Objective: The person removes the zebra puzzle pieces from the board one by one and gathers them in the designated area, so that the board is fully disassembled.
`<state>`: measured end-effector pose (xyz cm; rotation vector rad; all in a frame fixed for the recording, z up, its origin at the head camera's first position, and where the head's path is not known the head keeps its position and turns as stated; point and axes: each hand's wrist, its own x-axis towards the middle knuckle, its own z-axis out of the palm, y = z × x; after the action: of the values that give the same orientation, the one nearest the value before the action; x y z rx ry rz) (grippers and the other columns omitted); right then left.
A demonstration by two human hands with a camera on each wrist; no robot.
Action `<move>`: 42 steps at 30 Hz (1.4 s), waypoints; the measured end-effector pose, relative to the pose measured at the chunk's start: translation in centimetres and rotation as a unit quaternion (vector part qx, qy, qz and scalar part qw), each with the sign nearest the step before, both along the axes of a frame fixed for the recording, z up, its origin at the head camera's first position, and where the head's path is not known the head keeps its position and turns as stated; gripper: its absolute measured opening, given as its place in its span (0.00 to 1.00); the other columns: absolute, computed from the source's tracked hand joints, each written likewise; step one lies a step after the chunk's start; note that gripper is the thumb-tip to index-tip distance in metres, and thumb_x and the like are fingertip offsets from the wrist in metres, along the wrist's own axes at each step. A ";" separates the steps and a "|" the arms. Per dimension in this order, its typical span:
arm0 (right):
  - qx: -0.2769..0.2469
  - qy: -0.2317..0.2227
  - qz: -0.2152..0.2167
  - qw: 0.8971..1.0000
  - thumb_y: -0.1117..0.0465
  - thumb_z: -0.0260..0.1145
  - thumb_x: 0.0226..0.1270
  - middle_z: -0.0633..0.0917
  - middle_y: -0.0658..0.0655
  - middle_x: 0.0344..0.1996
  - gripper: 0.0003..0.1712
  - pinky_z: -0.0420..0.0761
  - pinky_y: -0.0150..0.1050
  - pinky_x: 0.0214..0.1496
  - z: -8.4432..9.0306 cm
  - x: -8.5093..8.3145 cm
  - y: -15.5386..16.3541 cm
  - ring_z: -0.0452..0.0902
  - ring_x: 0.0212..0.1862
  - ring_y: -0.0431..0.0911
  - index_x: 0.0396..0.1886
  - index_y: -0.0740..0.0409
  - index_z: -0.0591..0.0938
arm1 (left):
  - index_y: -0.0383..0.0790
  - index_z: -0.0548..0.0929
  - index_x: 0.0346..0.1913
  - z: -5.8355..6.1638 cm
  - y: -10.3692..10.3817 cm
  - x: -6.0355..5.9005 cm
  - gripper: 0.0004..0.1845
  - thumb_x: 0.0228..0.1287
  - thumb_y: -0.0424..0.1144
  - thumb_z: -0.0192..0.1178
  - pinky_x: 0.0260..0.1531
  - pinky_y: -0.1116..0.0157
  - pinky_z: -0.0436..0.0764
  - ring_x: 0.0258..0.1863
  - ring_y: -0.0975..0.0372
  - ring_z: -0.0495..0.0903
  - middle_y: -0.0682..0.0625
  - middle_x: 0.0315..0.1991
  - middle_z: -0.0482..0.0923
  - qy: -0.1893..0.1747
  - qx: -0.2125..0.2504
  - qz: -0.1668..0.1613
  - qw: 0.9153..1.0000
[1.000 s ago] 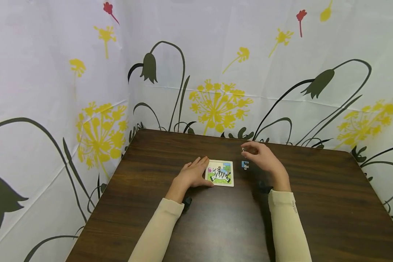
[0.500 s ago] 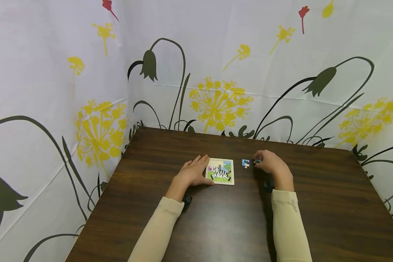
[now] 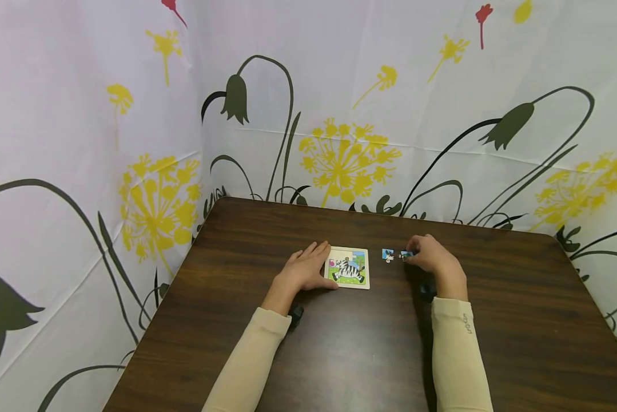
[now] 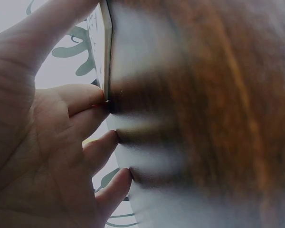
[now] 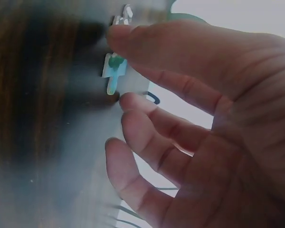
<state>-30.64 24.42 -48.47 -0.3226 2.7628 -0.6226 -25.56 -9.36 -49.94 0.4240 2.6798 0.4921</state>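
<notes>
A second earlier the right hand [image 3: 432, 258] had hovered above the tabletop [image 3: 493, 320] with a small puzzle piece pinched up in the air; by this moment it had come down, and the piece [image 3: 406, 254] lay at its fingertips on the wood, just right of the other loose piece [image 3: 387, 255], which had not moved. That suggests the held piece was being set down beside its fellow rather than fitted into the puzzle board [image 3: 348, 268], so the board was one piece emptier, with two pieces out.

The right wrist view showed the piece [image 5: 115, 71] at the tips of the thumb and forefinger [image 5: 133, 102]; the fingers were lightly bent around it, and whether the grip was pinching or only touching it could not be settled, since the picture was blurred. The forearm ran straight in from the near edge, wrist low.

The left hand [image 3: 303, 273] had stayed flat on the tabletop at the left edge of the board, its fingers spread and straight, the fingertips [image 4: 92, 97] pressed against the board's rim [image 4: 104, 52] to steady it.
</notes>
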 end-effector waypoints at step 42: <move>-0.078 -0.021 0.094 0.992 0.61 0.70 0.76 0.83 0.54 0.32 0.05 0.73 0.38 0.35 -2.3 -0.1 -10.3 0.75 0.31 0.45 0.46 0.56 0.82 | 0.47 0.51 0.89 -0.4 0.0 0.0 0.59 0.67 0.66 0.71 0.86 0.43 0.50 0.90 0.53 0.44 0.52 0.90 0.46 -0.001 0.001 0.004 1.000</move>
<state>-30.76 14.09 -50.80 -0.5905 2.6088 -0.7885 -25.60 -9.36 -50.33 0.4136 2.6795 0.4971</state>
